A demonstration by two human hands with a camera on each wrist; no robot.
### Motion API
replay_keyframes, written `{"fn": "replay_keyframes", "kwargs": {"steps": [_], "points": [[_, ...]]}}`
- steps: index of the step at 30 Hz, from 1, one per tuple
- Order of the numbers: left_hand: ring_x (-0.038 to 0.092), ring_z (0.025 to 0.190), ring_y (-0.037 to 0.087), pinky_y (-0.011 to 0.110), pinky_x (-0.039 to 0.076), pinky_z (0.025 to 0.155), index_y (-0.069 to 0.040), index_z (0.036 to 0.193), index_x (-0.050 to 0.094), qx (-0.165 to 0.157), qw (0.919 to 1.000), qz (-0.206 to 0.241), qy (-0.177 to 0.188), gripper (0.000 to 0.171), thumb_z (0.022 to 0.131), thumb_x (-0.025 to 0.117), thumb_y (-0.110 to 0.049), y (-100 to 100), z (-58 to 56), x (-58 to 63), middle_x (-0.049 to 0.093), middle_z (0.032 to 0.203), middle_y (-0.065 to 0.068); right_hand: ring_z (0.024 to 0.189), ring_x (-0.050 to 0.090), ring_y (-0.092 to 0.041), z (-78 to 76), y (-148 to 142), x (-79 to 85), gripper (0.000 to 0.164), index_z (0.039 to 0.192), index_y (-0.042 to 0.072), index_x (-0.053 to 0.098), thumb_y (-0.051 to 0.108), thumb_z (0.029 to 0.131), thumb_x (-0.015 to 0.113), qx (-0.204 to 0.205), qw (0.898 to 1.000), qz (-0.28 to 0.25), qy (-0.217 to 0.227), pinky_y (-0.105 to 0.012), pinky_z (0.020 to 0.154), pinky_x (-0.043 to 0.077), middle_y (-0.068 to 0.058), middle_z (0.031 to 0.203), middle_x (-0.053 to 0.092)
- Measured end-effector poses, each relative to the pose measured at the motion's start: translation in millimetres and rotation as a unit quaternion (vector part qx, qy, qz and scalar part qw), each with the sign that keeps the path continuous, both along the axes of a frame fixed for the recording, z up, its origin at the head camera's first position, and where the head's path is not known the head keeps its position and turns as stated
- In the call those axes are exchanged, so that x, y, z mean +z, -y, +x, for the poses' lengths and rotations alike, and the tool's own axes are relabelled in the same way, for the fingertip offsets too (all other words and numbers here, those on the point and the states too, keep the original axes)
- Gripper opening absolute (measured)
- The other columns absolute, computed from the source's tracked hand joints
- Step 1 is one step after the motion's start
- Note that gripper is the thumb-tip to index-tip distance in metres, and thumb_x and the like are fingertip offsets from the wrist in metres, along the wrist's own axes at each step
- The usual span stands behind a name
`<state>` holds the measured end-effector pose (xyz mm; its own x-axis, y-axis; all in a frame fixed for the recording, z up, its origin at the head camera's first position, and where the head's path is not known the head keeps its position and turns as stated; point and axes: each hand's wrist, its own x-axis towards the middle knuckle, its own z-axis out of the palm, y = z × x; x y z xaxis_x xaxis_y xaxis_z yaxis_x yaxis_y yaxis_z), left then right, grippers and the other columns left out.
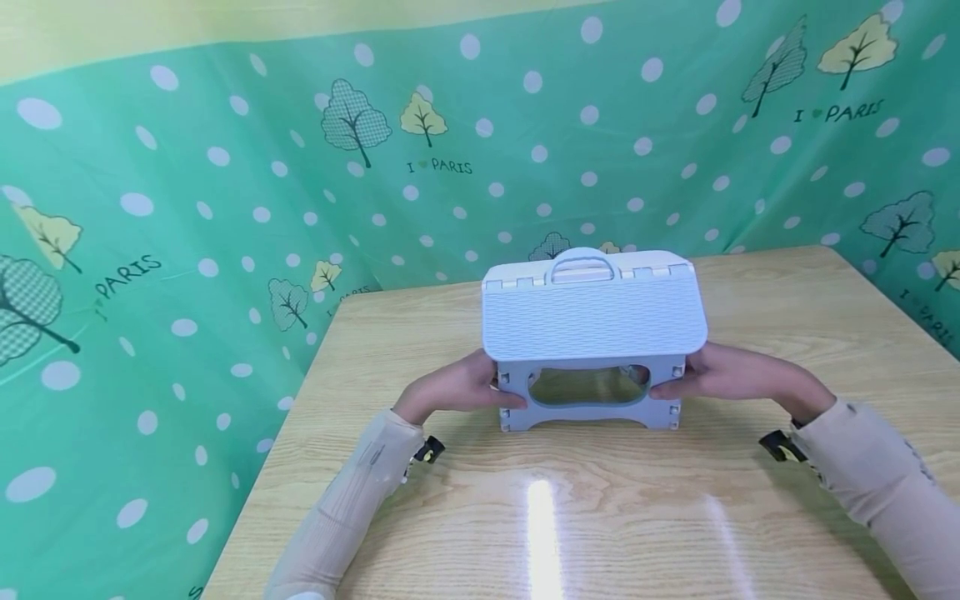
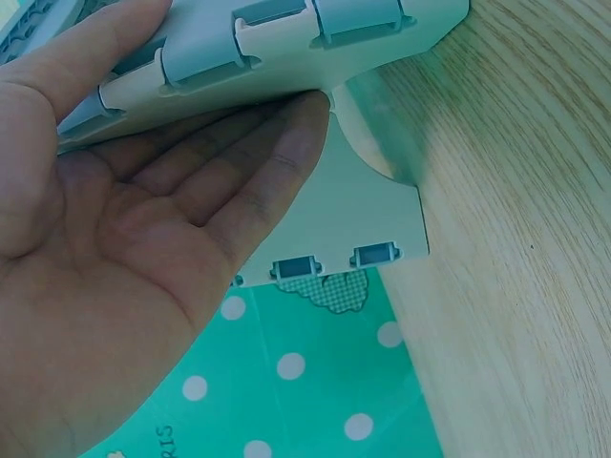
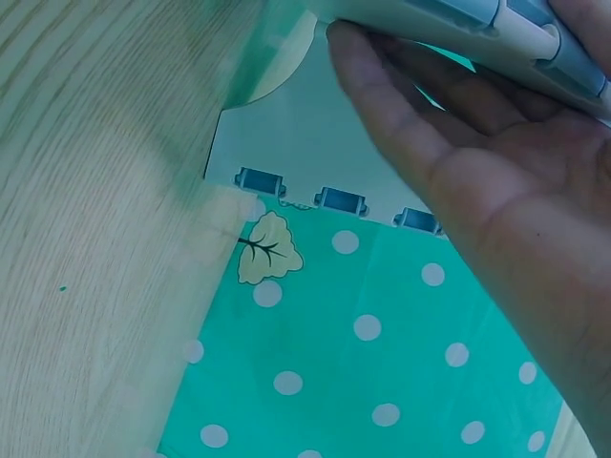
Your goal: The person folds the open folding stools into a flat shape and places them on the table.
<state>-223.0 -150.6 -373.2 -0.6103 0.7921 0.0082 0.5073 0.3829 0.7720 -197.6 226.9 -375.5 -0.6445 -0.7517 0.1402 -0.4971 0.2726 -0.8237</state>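
The left hand (image 1: pixel 468 383) and right hand (image 1: pixel 727 372) grip opposite sides of the folding step stool (image 1: pixel 592 317), which stands half-folded on the desk (image 1: pixel 450 517); even pressure, with fingers clear of the hinges (image 1: pixel 505 377), should work best.

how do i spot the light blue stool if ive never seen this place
Find the wood-grain table in front of the green dotted curtain. Toward the table's far side, gripped between the left hand and the right hand, is the light blue stool. Unlike the flat table and dotted curtain, it has a sloping, textured panel with a looped handle above.
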Motion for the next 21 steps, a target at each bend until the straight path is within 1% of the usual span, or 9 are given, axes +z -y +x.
{"fn": "replay_keyframes", "kwargs": {"steps": [5,13,21], "points": [[0.045,0.136,0.024,0.039,0.045,0.107,-0.024,0.157,0.020,-0.001,1.0000,0.006,0.007,0.097,0.083,0.078,0.000,-0.8,1.4,-0.1,0.042,0.151,0.007,0.093,0.055,-0.016,0.4,0.4,0.0,0.063,0.140,0.012,0.028,0.005,0.092,0.069,0.005,1.000,-0.001,0.006,-0.032,0.072,0.054,-0.020,0.109,0.053],[0.046,0.135,0.017,0.034,0.045,0.106,-0.029,0.156,0.020,-0.003,1.0000,0.001,0.005,0.095,0.085,0.078,-0.004,0.0,0.6,0.9,0.043,0.150,0.003,0.094,0.055,-0.016,0.4,0.3,-0.9,0.064,0.142,0.012,0.027,0.003,0.093,0.067,0.019,1.000,-0.006,0.009,-0.033,0.073,0.055,-0.022,0.110,0.054],[0.046,0.134,0.018,0.035,0.045,0.106,-0.030,0.156,0.020,-0.010,0.9999,0.002,0.000,0.095,0.085,0.078,-0.005,1.0,-0.5,0.1,0.043,0.150,0.004,0.094,0.056,-0.017,-0.3,0.1,-1.5,0.062,0.142,0.011,0.027,0.002,0.094,0.066,0.031,0.999,-0.015,0.011,-0.033,0.073,0.055,-0.022,0.110,0.054]]}}
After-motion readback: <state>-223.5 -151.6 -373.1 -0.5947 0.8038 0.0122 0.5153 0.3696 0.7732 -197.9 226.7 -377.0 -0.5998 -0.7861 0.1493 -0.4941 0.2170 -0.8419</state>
